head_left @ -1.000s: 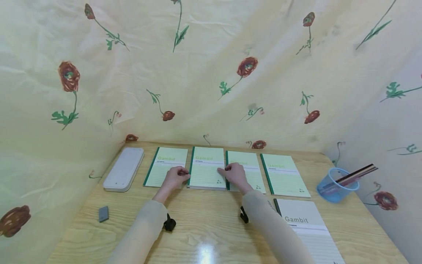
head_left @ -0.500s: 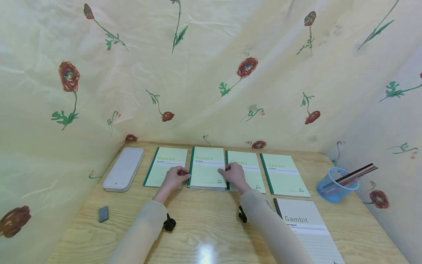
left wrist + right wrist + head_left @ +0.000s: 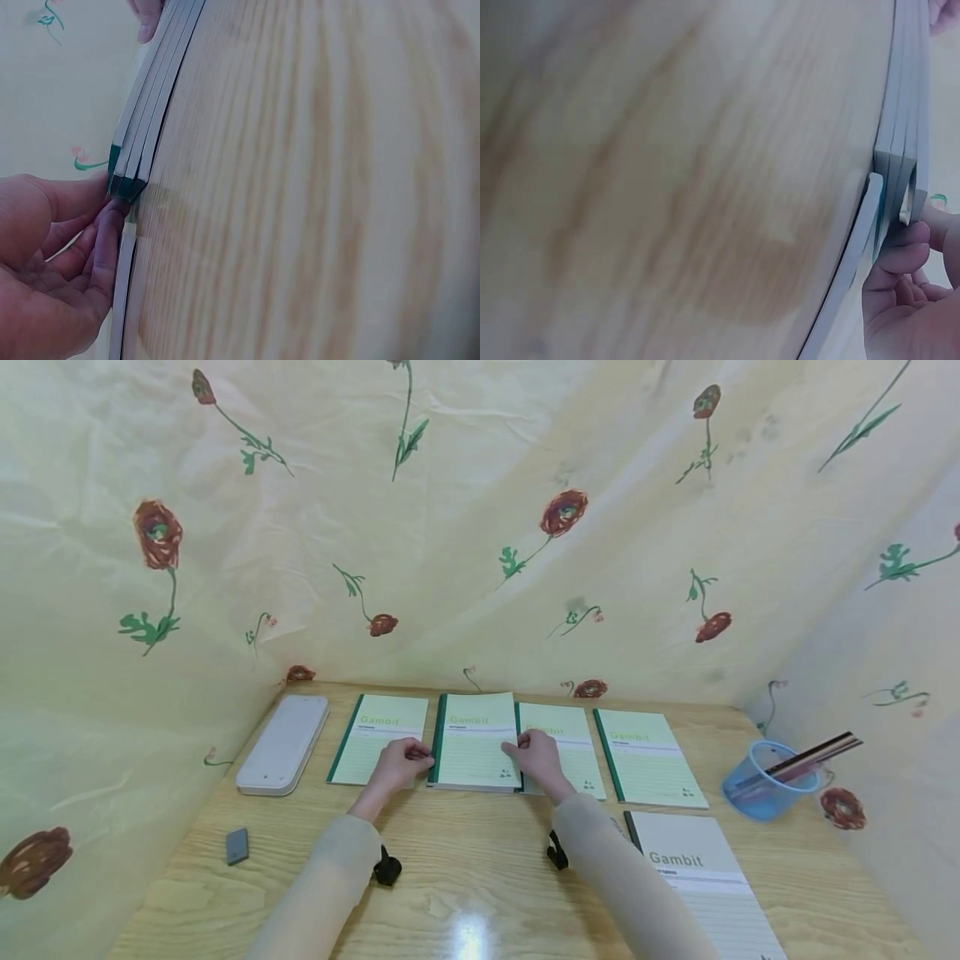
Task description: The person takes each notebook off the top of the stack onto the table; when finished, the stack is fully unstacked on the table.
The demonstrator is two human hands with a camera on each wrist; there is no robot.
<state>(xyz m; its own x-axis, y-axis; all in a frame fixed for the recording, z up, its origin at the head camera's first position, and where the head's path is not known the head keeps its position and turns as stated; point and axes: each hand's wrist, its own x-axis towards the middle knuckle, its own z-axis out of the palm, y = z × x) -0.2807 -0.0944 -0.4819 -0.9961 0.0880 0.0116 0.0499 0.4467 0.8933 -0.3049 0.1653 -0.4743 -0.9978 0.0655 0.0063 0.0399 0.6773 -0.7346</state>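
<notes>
A stack of several green-spined Gambit notebooks [image 3: 477,756] lies near the back of the table, between my hands. Its page edges [image 3: 157,97] show one above another in the left wrist view. My left hand [image 3: 401,762] has thumb and curled fingers at the spine corner, pinching there, and overlaps the single notebook [image 3: 371,739] on the left. With my right hand [image 3: 537,760] I pinch the right edge of the top notebook [image 3: 922,112], which juts past the ones beneath. That hand lies over another green notebook [image 3: 573,760].
A fourth green notebook position holds a notebook [image 3: 648,764] further right, and a grey Gambit notebook [image 3: 693,868] lies in front, partly under my right sleeve. A white case [image 3: 281,743] and grey eraser-like block [image 3: 237,846] are left. A blue cup [image 3: 765,789] with pencils stands right.
The top notebook of the middle stack has slid slightly right, its right edge now past the ones beneath. Both hands stay almost in place.
</notes>
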